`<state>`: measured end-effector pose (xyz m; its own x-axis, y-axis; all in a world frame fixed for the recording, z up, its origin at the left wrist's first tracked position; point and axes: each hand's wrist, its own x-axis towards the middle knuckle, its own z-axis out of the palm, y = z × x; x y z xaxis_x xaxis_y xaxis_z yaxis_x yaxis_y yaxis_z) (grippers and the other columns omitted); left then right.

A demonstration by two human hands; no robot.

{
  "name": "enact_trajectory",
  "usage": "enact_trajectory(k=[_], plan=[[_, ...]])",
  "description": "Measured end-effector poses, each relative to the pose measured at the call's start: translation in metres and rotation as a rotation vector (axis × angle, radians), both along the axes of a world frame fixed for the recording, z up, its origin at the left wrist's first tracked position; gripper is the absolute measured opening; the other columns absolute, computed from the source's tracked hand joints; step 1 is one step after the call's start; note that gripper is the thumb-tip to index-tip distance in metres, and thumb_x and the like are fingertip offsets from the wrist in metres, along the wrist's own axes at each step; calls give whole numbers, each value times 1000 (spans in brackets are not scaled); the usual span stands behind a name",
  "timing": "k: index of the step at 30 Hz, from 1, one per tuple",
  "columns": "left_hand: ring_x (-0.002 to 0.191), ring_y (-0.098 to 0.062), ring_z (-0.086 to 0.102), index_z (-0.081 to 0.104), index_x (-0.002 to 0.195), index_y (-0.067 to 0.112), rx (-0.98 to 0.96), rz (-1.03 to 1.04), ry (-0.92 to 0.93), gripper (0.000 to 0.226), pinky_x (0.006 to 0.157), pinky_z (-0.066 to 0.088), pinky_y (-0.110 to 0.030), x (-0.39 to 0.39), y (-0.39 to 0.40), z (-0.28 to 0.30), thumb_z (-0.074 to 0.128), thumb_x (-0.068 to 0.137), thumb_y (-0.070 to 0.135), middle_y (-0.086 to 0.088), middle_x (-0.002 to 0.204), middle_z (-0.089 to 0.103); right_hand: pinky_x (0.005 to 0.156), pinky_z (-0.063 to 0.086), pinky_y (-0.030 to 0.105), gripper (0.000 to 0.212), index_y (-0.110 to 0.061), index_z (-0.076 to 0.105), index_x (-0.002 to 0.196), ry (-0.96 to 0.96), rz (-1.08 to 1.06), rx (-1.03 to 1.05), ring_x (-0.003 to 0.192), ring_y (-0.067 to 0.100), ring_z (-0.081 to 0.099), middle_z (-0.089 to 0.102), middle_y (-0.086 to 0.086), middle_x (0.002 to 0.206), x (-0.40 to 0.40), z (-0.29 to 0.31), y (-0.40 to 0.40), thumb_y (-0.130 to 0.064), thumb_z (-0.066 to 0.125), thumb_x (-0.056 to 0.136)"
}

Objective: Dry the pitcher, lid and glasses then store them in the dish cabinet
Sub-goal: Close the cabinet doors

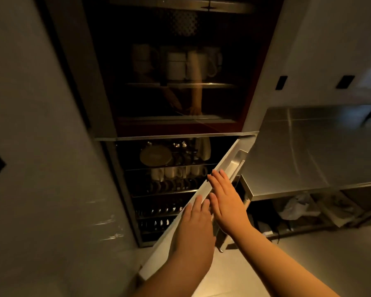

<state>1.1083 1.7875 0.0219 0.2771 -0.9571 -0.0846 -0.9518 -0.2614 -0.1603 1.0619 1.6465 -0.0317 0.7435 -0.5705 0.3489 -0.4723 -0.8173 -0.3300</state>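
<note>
A tall dish cabinet [107, 125] stands ahead, its upper part behind dark glass with white mugs [180, 63] inside. The lower cabinet door [227, 159] stands swung out, showing wire racks with a round lid or plate [155, 155], white cups [176, 172] and dark dishes. My left hand [196, 224] lies flat on the door's edge with straight fingers. My right hand [225, 198] presses flat against the door just above it, fingers straight. Neither hand holds anything. No pitcher or glasses can be made out for certain.
A stainless steel table [308, 151] stands to the right, close against the open door. Its lower shelf [298, 230] holds a crumpled bag and other items. A grey wall [41, 146] fills the left. Pale floor lies below.
</note>
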Motion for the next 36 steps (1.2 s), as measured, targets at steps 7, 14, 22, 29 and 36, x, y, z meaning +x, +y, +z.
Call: enact_trajectory(k=[7, 14, 22, 29, 36], plan=[[139, -42, -17, 3, 147, 1, 0, -38, -168, 62, 101, -20, -50, 26, 8, -15, 38, 100, 22, -22, 155, -6, 114, 10, 37, 54, -28, 22, 145, -50, -25, -65, 144, 9, -2, 14, -10, 154, 30, -14, -2, -45, 26, 95], [136, -32, 35, 54, 131, 10, -255, 27, -85, 56, 110, 20, -48, 57, 13, -27, 64, 84, 39, -8, 139, 50, 115, 10, 47, 62, -24, 20, 147, 13, 199, -181, 144, 16, 9, 25, 1, 153, 39, -17, -32, -54, 32, 94], [117, -19, 57, 73, 104, 14, -741, 180, -134, 32, 107, 32, -31, 76, -9, -48, 52, 84, 27, 3, 106, 71, 118, 9, 43, 65, -23, 13, 149, 62, 468, -265, 144, 17, 11, 24, 3, 154, 56, -7, -74, -53, 31, 95], [127, -18, 48, 46, 136, 14, -624, 487, -110, 58, 114, 19, -47, 65, -11, -85, 57, 81, 29, -1, 137, 52, 117, 8, 44, 76, -17, 15, 149, 17, 525, -265, 144, 24, 13, 24, 11, 153, 67, -11, -76, -40, 54, 89], [143, -25, 13, 10, 150, 9, -539, 701, -113, 97, 117, 1, -41, 52, -30, -110, 68, 74, 29, -12, 155, 18, 115, 6, 50, 89, -14, 9, 150, 24, 666, -369, 144, 33, 2, 2, 15, 157, 57, -40, -90, -27, 61, 80]])
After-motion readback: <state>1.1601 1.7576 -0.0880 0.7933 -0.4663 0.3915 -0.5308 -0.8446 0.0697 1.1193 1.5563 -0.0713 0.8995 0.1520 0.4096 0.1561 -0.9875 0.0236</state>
